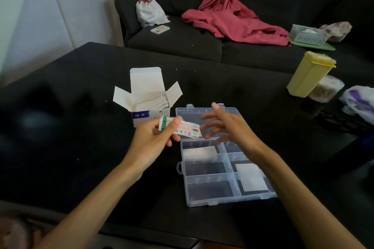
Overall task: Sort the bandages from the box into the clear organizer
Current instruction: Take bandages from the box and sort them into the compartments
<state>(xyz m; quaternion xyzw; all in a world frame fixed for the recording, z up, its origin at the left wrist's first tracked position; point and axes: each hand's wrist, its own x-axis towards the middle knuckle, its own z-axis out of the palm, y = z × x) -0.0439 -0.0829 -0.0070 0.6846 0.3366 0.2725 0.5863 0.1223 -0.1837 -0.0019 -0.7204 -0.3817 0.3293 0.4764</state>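
Note:
A white cardboard box (pixel 149 95) stands open on the black table, with several white wrapped bandages inside. To its right lies the clear organizer (pixel 220 168), lid open. White bandages lie in its upper left compartment and in a right compartment. My left hand (pixel 155 137) pinches a small bundle of printed bandages (pixel 182 128) between thumb and fingers, just left of the organizer's lid. My right hand (pixel 228 127) hovers over the organizer's far part with fingers spread and slightly blurred, holding nothing.
A yellow lidded container (pixel 309 74) leans on a clear tub (pixel 325 88) at the table's right, beside a plastic bag (pixel 358 103). Behind the table a dark sofa (pixel 182 40) holds a white bag, a phone, a pink garment (pixel 234 18) and a white basket.

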